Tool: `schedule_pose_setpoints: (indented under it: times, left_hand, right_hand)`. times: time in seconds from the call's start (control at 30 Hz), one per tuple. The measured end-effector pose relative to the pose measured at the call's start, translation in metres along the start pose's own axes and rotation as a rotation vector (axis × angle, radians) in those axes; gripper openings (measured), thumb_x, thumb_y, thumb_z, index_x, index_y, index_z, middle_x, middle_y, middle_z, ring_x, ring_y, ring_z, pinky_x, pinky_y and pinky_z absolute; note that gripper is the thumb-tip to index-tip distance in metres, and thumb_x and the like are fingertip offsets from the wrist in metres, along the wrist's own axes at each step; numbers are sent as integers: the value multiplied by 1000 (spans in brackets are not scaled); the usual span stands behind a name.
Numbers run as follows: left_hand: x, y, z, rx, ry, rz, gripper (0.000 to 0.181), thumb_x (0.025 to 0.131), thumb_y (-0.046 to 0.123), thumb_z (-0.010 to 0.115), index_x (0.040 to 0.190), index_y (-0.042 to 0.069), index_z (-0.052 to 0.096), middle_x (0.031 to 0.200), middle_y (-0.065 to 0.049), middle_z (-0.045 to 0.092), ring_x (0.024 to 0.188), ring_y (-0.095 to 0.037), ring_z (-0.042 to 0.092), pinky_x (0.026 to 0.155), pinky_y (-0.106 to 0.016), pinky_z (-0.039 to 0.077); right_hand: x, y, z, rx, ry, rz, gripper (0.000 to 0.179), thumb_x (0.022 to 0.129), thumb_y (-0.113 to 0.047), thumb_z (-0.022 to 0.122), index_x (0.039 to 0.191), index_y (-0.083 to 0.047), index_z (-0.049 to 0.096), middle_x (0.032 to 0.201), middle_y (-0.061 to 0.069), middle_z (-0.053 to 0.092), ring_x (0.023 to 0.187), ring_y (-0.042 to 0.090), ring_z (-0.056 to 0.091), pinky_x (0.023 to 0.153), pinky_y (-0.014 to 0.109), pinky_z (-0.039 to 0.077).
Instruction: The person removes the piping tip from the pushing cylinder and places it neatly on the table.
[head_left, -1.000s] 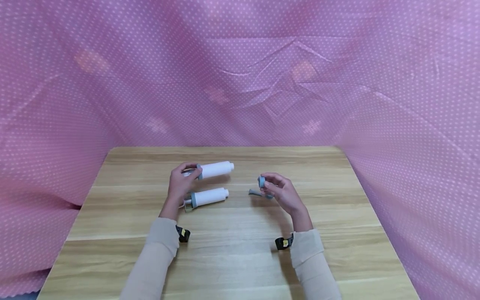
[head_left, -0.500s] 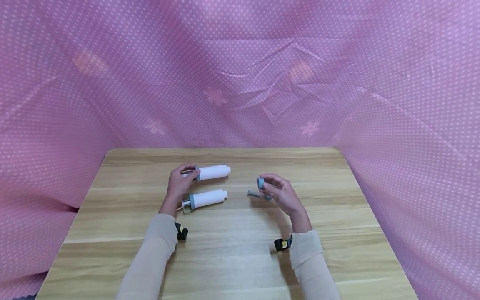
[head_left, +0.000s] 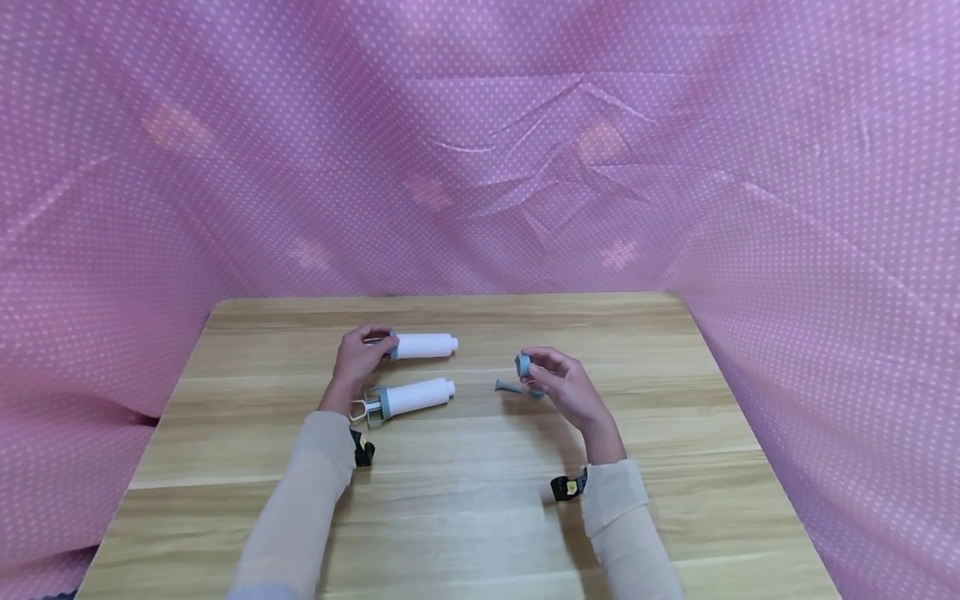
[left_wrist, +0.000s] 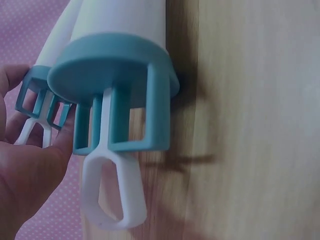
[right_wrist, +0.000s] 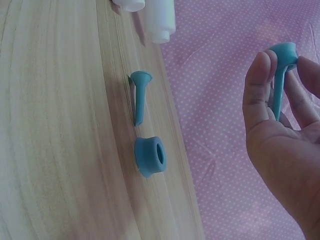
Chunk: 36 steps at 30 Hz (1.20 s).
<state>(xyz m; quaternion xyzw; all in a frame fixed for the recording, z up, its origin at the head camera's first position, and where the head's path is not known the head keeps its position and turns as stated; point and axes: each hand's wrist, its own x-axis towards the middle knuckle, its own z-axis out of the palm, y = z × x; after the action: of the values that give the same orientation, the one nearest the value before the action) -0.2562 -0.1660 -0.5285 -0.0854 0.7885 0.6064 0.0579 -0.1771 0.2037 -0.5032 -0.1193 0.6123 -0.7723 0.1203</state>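
Observation:
My left hand (head_left: 358, 358) pinches the teal handle end of the far syringe-like pump (head_left: 423, 345), which has a white barrel. In the left wrist view that teal handle frame (left_wrist: 36, 100) sits between thumb and fingers. A matching near pump (head_left: 416, 396) lies beside it on the table, its white loop handle (left_wrist: 87, 200) large in the left wrist view. Above the table my right hand (head_left: 572, 392) pinches a small teal cup-shaped piece (right_wrist: 285, 52) with a thin stem. Below it lie a teal funnel-topped stem (right_wrist: 140, 97) and a teal ring-shaped cap (right_wrist: 150, 155).
A wooden-topped table (head_left: 465, 517) bears everything. Pink dotted cloth (head_left: 480, 208) hangs behind it and at both sides. Black wrist straps (head_left: 568, 487) show at both sleeves.
My left hand has lowered the far pump slightly and drawn it a little left, levelling its barrel. The right hand keeps its hold on the teal piece almost in place.

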Motion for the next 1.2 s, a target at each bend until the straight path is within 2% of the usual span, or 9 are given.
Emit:
schedule_pose_setpoints:
  times: [0.13,0.3,0.5,0.67,0.77,0.83,1.0,1.17,1.2]
  left_hand:
    - [2,-2,-2,4,-21,-14,46,95,21,70,135,1,60,133,-17,58,121,-32,55,102,-41,49]
    - [3,-6,-3,-1,-12,-13,43,96,18,69,133,-1,61,129,-17,60,114,-28,57,95,-36,52]
    - [4,-11,-4,80,0,-16,44,97,21,68,135,0,61,130,-17,62,115,-27,57,88,-28,50]
    - [5,-12,-4,150,-6,-11,45,98,26,67,137,3,61,133,-18,62,119,-29,56,86,-27,50]
    - [5,-12,-3,161,-6,-11,45,99,26,66,137,4,61,133,-18,61,120,-31,56,89,-33,51]
    - [4,-12,-3,156,1,-8,45,99,25,66,138,4,60,135,-17,60,122,-32,54,97,-39,49]
    - [3,-11,-3,141,37,19,48,98,27,67,140,5,58,144,-17,54,134,-35,47,113,-47,37]
    - [-1,-5,-4,169,57,73,49,97,32,67,140,8,59,150,-16,50,141,-38,40,116,-53,32]
    - [-3,-3,-4,180,71,86,49,97,33,67,139,9,60,150,-16,50,132,-37,49,111,-52,38]
  right_hand:
    - [0,-1,0,5,7,3,34,102,-2,55,134,11,53,113,8,63,96,18,64,88,35,57]
    - [0,-2,3,14,4,4,38,102,-2,56,135,15,49,113,8,62,95,18,63,87,35,57]
    - [0,-3,3,23,2,4,40,103,-1,55,137,18,44,113,9,61,94,18,63,86,34,57]
    - [-1,-3,2,24,1,6,37,103,-3,56,135,14,50,113,9,62,94,18,63,87,35,57]
    - [-1,-2,2,12,2,10,37,102,-3,56,135,13,50,113,9,62,95,19,63,88,37,57]
    - [-1,-1,2,-4,2,15,39,102,-3,56,136,15,48,114,9,62,95,19,63,89,38,57]
    - [-1,-1,2,-35,-5,21,39,103,-5,57,136,13,50,115,9,61,96,19,63,93,45,55]
    - [0,-3,2,-20,-1,7,37,102,-6,58,134,11,52,114,9,63,95,19,63,91,43,56]
    - [0,-2,2,-20,0,5,36,102,-6,58,134,10,53,114,8,63,95,19,64,90,42,56]
